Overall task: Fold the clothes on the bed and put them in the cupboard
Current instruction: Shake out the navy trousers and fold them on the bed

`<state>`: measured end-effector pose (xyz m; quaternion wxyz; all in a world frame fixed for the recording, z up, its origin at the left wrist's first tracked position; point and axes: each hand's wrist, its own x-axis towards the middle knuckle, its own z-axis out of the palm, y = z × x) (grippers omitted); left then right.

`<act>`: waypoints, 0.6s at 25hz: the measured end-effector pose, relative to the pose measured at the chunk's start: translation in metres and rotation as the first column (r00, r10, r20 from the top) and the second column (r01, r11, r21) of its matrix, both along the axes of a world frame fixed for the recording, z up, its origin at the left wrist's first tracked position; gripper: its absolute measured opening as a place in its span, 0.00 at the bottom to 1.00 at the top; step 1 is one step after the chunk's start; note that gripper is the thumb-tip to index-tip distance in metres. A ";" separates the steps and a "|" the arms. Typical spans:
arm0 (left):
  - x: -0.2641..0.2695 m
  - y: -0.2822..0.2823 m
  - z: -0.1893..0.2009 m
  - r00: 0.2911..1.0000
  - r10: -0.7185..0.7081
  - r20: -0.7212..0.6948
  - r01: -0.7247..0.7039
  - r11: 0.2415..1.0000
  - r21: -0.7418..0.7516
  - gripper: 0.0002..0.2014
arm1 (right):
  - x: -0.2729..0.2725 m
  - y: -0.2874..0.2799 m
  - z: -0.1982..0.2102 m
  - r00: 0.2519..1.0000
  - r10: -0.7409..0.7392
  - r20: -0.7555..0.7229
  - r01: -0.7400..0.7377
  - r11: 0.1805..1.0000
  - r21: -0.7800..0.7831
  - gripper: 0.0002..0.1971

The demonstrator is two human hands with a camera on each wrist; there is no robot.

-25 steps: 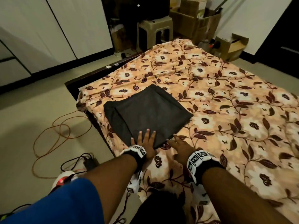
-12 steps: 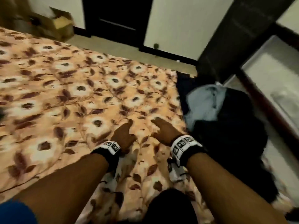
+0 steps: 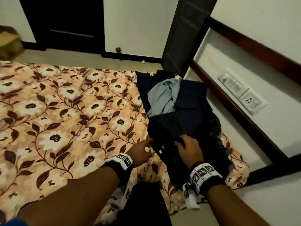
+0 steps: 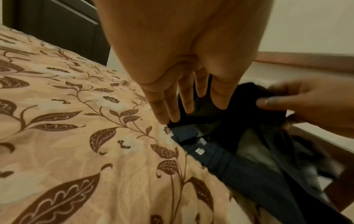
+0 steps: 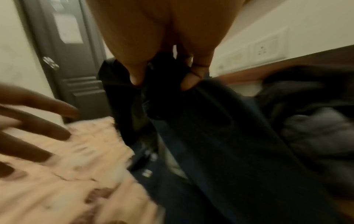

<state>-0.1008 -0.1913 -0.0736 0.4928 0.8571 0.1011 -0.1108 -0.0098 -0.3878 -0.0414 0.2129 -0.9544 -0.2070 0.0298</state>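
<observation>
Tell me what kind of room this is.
Most likely a bedroom in a home: a bed under a floral bedsheet, a heap of unfolded clothes at its edge, a dark door and a wall switch panel beside it.

Head camera looked down over the floral bedspread (image 3: 65,111), wrist cameras sat close behind the fingers, all sharing the dark clothes pile (image 3: 184,121).

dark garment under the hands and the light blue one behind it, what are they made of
The dark garment looks like navy denim or heavy woven cotton, matte: a metal clasp shows at its waistband in the left wrist view. The right hand bunches it; the left hand touches its edge. The light blue garment looks thin, soft woven cloth, crumpling in fine folds.
</observation>
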 end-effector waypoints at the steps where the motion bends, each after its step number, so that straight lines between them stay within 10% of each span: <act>1: -0.012 0.001 0.007 0.999 0.037 0.036 -0.033 0.994 -0.103 0.34 | -0.023 0.022 0.023 0.998 0.065 0.017 -0.067 0.969 0.240 0.10; 7: -0.154 0.037 0.113 0.763 0.627 0.158 -0.422 0.668 -0.613 0.14 | -0.176 0.140 0.114 0.788 0.613 -0.058 -0.361 0.536 0.763 0.11; 9: -0.191 0.077 0.166 0.620 0.690 0.373 -0.510 0.716 -0.476 0.13 | -0.201 0.167 0.136 0.765 0.643 -0.027 -0.368 0.471 0.802 0.10; 12: -0.221 0.127 0.223 0.391 0.760 0.519 -0.733 0.598 -0.323 0.17 | -0.216 0.186 0.157 0.739 0.666 0.104 -0.464 0.389 0.796 0.12; 13: -0.225 0.139 0.227 0.369 0.748 0.551 -0.773 0.576 -0.265 0.18 | -0.218 0.186 0.158 0.732 0.666 0.144 -0.498 0.378 0.780 0.12; 15: -0.233 0.145 0.216 0.558 0.655 0.509 -0.770 0.637 0.025 0.16 | -0.210 0.178 0.143 0.761 0.626 0.171 -0.560 0.501 0.659 0.12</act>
